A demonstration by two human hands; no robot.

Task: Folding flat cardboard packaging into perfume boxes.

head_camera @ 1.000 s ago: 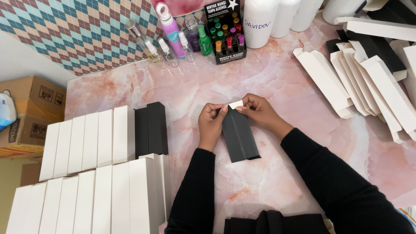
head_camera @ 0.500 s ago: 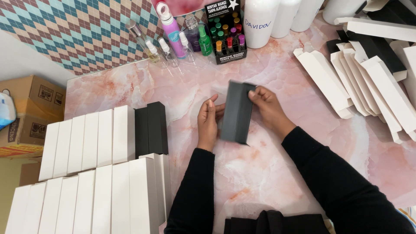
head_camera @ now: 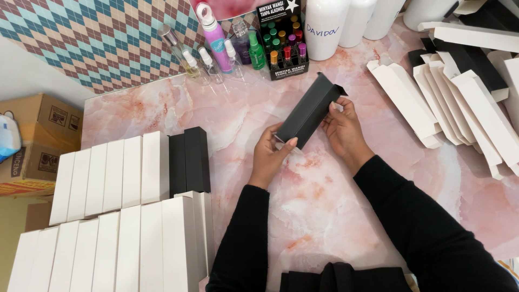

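A long black carton (head_camera: 309, 111) hangs tilted above the pink marble table (head_camera: 324, 205), its far end up and to the right with an open flap. My left hand (head_camera: 270, 157) grips its near lower end. My right hand (head_camera: 341, 128) holds the right side near the middle. Both arms wear black sleeves.
Rows of closed white cartons (head_camera: 108, 216) with two black ones (head_camera: 189, 160) lie at the left. Flat unfolded white and black cartons (head_camera: 465, 92) are piled at the right. Small bottles (head_camera: 216, 48), a black display box of vials (head_camera: 281, 43) and white containers (head_camera: 324, 27) stand at the back. Cardboard boxes (head_camera: 38, 140) sit far left.
The black carton was lying on the table with both hands at its top flap; it has been lifted and turned so that it tilts up to the right.
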